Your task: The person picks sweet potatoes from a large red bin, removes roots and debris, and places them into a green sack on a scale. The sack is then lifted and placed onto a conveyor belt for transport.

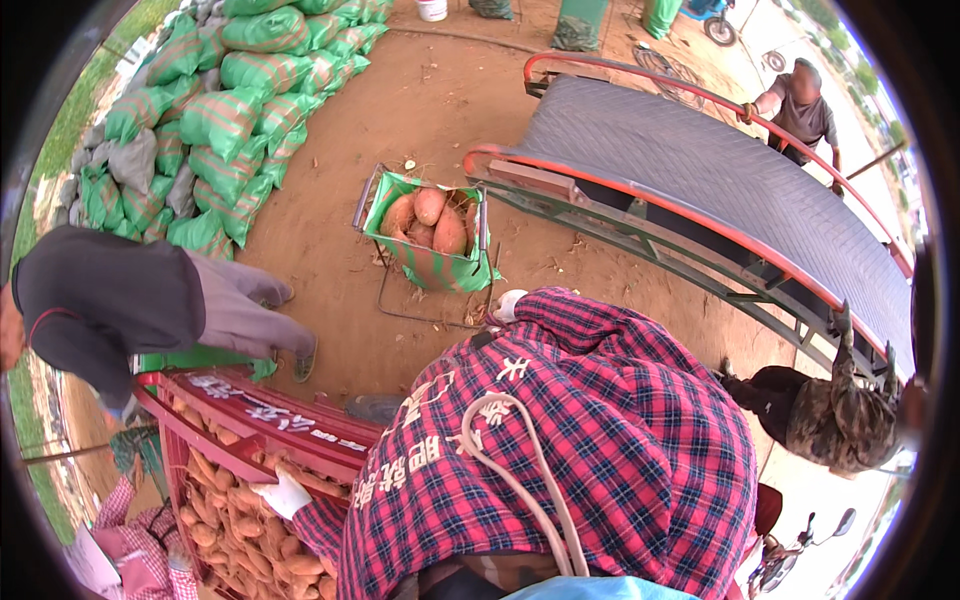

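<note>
My left hand (286, 494), in a white glove, is at the inner edge of a red trailer (300, 420), over a load of sweet potatoes (245, 540). Its fingers look spread, with nothing seen in them. Ahead, my right hand (509, 305), also gloved, is beside the leg of a metal stand (382, 262); its fingertips are hidden. A green woven bag (440, 272) hangs open in that stand, holding several large sweet potatoes (430, 206). Red and blue plaid clothing with white print covers much of the view below my hands.
A conveyor belt (690, 150) with red rails runs along the right, with one person (800, 112) behind it and another (845, 425) at its near end. Filled green sacks (225, 125) are stacked at the far left. A person in dark clothes (110, 285) bends beside the trailer.
</note>
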`<state>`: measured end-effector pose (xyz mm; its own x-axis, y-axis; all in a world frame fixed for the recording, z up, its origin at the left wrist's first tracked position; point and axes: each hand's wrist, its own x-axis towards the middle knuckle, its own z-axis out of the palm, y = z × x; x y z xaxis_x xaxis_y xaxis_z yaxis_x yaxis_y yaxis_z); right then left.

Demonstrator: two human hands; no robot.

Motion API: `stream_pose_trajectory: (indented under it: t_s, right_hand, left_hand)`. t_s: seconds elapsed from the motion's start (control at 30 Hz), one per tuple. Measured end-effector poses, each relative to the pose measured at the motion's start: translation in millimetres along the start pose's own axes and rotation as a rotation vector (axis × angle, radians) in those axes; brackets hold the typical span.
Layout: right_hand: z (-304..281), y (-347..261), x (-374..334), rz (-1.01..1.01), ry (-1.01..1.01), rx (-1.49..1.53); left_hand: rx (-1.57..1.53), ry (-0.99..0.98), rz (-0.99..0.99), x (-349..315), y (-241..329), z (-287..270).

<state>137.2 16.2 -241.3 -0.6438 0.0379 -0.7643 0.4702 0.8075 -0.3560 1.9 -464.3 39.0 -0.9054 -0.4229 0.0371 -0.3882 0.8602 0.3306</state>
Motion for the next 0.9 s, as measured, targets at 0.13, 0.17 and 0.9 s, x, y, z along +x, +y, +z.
stream_pose_trajectory:
  t_s: [0.13, 0.17, 0.9]
  right_hand:
    - [-3, 3, -4, 0.001, 0.069, 0.023]
    - [-4, 3, -5, -0.005, 0.070, 0.006]
    - [-19, -1, -20, 0.033, -0.037, -0.100]
  left_hand:
    - [0.021, 0.040, -0.116, -29, -39, -18]
    - [0.025, 0.048, -0.142, -34, -49, -21]
    - [-0.014, 0.086, -0.123, -40, -79, -21]
